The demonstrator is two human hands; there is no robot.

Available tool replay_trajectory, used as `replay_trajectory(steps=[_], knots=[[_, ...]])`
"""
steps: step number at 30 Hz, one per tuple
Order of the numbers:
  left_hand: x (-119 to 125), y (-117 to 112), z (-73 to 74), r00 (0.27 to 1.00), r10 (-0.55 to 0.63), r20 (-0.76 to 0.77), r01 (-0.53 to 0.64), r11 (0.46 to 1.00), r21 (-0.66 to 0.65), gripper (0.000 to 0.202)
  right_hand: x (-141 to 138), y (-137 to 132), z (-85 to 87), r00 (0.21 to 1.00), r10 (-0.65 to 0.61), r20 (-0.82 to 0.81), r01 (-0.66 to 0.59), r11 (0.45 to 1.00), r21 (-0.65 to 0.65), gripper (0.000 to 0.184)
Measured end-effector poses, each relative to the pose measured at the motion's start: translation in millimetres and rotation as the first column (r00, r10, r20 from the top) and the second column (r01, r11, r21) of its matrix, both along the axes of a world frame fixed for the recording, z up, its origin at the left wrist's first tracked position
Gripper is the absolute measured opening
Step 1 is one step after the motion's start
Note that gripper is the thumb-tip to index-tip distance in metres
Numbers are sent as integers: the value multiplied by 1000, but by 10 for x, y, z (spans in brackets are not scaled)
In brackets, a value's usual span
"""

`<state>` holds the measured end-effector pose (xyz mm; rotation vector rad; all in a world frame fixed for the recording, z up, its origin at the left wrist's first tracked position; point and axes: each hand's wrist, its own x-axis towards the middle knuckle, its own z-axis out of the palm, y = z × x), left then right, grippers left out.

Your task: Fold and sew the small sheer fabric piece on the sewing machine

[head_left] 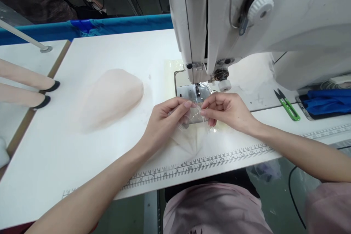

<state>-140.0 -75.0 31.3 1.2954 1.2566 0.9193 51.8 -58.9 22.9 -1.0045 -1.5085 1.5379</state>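
In front of the needle of a white sewing machine, both hands pinch a thin see-through piece of fabric. My left hand is closed on it with thumb and forefinger, left of the presser foot. My right hand pinches its edge just to the right, fingers curled. Pale strands run between the fingertips; whether they are thread or fabric edge I cannot tell. The sheer fabric hangs down over the white table toward its front edge. The metal needle plate shows behind the hands.
A sheer beige fabric piece lies flat on the left. Green thread snips lie at the right, by a phone under blue cloth. Two beige leg-like forms with black tips reach in from the left. A printed ruler runs along the front edge.
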Motion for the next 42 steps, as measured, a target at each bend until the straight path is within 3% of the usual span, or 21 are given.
replay_trajectory(steps=[8,27,42], knots=[[13,-13,26,999,32,-37,-32,999,26,22,-7,-16,3,1000,-20,8,20,1000,13,26],[49,-65,21,964,63,-259,37,932,361,11,2,-1,-44,999,46,27,-46,999,-11,22],[17,-70,-19,918,131,-374,42,906,422,11,6,-6,-29,998,56,25,-56,998,-10,23]])
